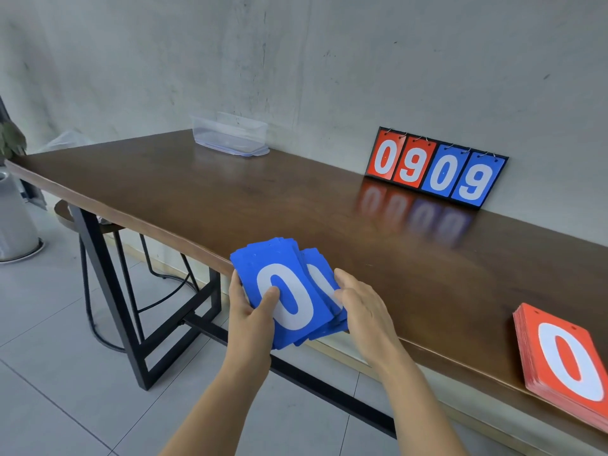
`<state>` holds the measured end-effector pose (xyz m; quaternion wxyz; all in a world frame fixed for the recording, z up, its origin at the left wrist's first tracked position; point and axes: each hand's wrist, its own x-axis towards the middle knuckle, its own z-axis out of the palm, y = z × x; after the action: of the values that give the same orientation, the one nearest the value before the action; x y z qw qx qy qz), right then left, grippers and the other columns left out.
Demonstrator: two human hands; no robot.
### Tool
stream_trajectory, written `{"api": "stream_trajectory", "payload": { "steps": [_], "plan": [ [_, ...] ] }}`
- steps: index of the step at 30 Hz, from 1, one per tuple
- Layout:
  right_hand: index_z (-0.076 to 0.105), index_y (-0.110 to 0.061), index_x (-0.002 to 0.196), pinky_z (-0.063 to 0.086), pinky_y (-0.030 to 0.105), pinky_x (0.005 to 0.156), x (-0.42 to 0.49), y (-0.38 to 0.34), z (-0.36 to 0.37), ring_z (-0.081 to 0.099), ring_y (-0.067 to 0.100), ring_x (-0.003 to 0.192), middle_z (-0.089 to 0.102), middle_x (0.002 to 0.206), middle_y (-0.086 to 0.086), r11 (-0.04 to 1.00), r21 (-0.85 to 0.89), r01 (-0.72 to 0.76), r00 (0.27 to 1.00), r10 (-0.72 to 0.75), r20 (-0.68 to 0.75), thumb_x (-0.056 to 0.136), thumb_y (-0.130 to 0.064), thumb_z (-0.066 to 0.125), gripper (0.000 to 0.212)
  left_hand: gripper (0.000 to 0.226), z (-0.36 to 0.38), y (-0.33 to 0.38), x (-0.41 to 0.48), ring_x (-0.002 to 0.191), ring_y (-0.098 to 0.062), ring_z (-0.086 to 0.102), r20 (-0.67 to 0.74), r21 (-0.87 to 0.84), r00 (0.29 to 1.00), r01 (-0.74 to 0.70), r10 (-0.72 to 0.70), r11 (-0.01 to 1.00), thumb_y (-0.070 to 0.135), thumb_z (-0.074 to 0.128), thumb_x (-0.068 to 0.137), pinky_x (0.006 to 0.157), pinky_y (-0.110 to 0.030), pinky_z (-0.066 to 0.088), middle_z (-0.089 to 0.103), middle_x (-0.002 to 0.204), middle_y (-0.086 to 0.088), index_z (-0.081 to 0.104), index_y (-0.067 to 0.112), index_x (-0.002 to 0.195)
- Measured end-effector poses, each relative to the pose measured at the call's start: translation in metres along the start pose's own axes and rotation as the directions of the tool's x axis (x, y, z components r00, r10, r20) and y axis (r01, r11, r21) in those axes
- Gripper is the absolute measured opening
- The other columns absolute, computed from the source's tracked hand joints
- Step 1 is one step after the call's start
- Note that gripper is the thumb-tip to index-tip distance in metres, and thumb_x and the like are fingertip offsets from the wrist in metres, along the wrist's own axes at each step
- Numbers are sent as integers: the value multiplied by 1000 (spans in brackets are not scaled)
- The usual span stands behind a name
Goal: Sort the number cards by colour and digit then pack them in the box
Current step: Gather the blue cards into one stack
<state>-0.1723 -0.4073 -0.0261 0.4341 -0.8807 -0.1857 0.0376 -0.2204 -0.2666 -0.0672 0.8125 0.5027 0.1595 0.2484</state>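
1. As it runs along the grey wall, the dark wooden bench (263, 199) fills the middle of the view, with black metal legs under its left end.
2. A flip scoreboard (436, 167) stands at the bench's far edge, leaning on the wall; it shows a red 0 and 9, then a blue 0 and 9, and its reflection lies on the bench top.
3. A clear plastic box (230, 136) sits at the bench's far edge toward the left end, well apart from everything else on the bench.
4. A stack of red cards (566, 360) lies flat on the bench near its front edge at the right end, with a white 0 on top.
5. A stack of blue cards (289, 291) is held over the bench's front edge, loosely fanned, its front card showing a white 0 and a second card peeking out to the right.
6. The left hand (251, 311) grips the blue stack, thumb pressed on the front card and fingers underneath.
7. The right hand (362, 307) holds the stack's right side, fingers curled round the edges of the cards.
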Motion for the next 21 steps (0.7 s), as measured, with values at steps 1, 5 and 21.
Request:
{"api": "stream_trajectory", "payload": {
  "steps": [1,5,21],
  "plan": [
    [46,2,118,28,28,87,-1,-1,2,41,17,111,54,117,12,1000,3,4,1000,-4,3,80,-35,27,57,49,0,-2,-1,101,-14,68,-1,-2,1000,5,-5,1000,9,55,95,86,-39,56,68,115,9,45,38,134],
    [40,-27,91,31,41,102,-2,1,9,41,15,120,50,102,-16,1000,-16,-25,999,26,37,77,-46,27,28,53,2,-6,-4,105,-15,67,0,2,1000,23,-23,1000,10,55,96,91,-42,55,66,120,8,41,39,138],
    [60,-18,114,56,22,64,41,-26,-48,71,9,90,73,102,-7,817,565,110,984,-9,-178,90,-6,63,27,70,54,44,37,115,-4,57,487,208,818,-449,306,869,4,52,97,81,-18,52,56,123,24,18,33,150]
  ]
}}
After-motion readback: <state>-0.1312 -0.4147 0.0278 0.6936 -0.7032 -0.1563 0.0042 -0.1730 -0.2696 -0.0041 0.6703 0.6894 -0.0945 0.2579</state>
